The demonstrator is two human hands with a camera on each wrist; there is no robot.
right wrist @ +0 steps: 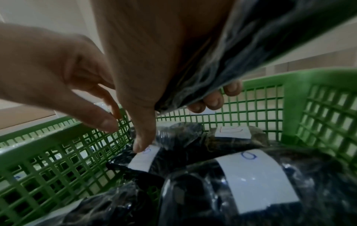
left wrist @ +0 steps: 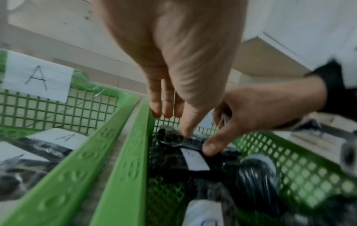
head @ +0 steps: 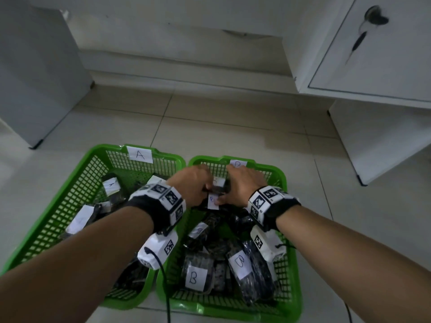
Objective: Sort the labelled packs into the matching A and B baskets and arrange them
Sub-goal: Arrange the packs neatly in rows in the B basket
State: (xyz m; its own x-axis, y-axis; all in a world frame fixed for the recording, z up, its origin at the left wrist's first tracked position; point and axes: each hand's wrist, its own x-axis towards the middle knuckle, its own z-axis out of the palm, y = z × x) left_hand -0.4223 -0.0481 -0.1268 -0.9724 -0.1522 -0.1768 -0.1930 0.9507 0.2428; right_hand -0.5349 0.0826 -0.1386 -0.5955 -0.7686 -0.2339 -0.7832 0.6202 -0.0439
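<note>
**Both hands tidy packs at the far end of the B basket**

The A basket [head: 77,201], left of the B basket [head: 289,271], holds a few dark packs, one showing an A label [head: 111,185]. They seem settled, so no hand is needed there.

The left hand [head: 192,185] reaches across into the B basket's far end. Its fingers [left wrist: 188,126] are straight and slightly apart, one tip pressing a dark pack [left wrist: 173,146] with a small white label, likely to pin it flat.

The right hand [head: 242,185] is beside it. Its thumb presses the same pack's label, while its fingers [right wrist: 212,100] are clamped round a second pack [right wrist: 241,50], probably waiting to be laid in the gap. Nearer B-labelled packs [head: 196,277] lie loosely side by side.
</note>
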